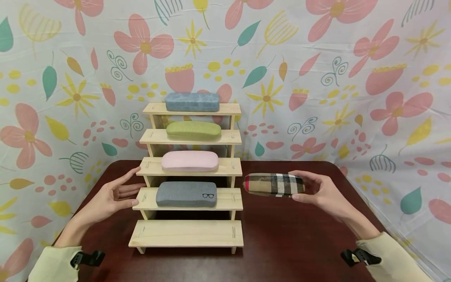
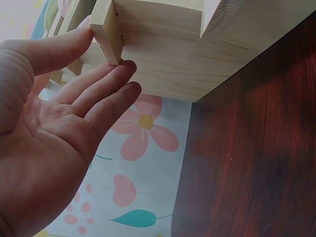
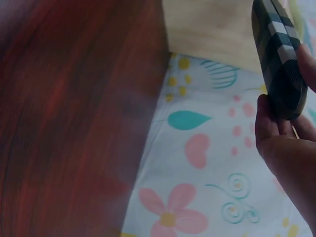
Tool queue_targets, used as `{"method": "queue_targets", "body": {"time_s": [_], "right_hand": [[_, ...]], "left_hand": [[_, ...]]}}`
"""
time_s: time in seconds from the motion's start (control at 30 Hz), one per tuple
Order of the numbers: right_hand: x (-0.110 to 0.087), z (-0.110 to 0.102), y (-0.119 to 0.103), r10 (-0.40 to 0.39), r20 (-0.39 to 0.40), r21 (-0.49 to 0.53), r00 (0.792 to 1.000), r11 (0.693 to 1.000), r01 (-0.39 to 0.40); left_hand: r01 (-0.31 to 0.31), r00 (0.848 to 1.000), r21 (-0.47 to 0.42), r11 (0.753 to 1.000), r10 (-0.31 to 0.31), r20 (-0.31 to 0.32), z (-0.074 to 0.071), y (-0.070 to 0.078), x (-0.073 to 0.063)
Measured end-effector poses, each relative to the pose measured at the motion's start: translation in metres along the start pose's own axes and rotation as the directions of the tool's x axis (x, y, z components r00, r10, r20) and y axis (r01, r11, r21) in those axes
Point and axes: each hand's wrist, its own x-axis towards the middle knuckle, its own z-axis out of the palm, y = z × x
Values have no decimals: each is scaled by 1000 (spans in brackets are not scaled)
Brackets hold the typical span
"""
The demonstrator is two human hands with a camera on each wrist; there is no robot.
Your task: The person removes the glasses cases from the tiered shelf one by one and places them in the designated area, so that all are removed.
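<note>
My right hand (image 1: 322, 190) holds a plaid glasses case (image 1: 271, 185) by its right end, thumb in front and fingers behind. The case is raised beside the right edge of a stepped wooden rack (image 1: 186, 234). My left hand (image 1: 112, 196) grips the left end of one of the rack's shelves, with the thumb on one face and fingertips (image 2: 129, 66) against the other. Up the rack, one per shelf, lie a grey glasses case (image 1: 183, 194), a pink one (image 1: 190, 161), a green one (image 1: 193, 131) and a blue one (image 1: 192, 102). The lowest shelf is bare.
The rack stands on a dark reddish-brown table (image 1: 282, 243). Behind it hangs a white cloth (image 1: 225, 43) printed with flowers and leaves, which also runs along both sides. A black strap (image 1: 361, 257) crosses my right sleeve, and another strap (image 1: 87, 259) crosses the left.
</note>
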Motion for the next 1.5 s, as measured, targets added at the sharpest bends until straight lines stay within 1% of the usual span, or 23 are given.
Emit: {"method": "queue_targets", "body": {"time_s": [0.17, 0.37, 0.6, 0.8, 0.97, 1.17, 1.37, 1.5], "right_hand": [[14, -4, 24, 30, 15, -18, 999, 999, -30], [31, -9, 53, 81, 32, 9, 996, 997, -81], [48, -11, 77, 125, 43, 1, 991, 992, -125], [61, -13, 93, 140, 42, -14, 989, 990, -140], [70, -13, 104, 160, 52, -63, 986, 986, -157], [82, -12, 118, 175, 59, -81, 983, 982, -170], [89, -9, 128, 170, 66, -56, 983, 985, -166], [93, -8, 134, 187, 72, -54, 980, 982, -183]], "left_hand": [[1, 1000, -5, 1000, -1, 1, 0, -1, 0], [9, 1000, 0, 1000, -9, 0, 0, -1, 0], [12, 1000, -5, 1000, -12, 3, -1, 0, 0], [12, 1000, 4, 1000, -12, 3, -1, 1, 1], [16, 1000, 10, 1000, -16, -1, -1, 1, 1], [23, 1000, 17, 1000, -23, 1, -1, 1, 0], [16, 1000, 20, 1000, -16, -1, -1, 2, 0], [7, 1000, 11, 1000, -7, 1, -1, 1, 1]]}}
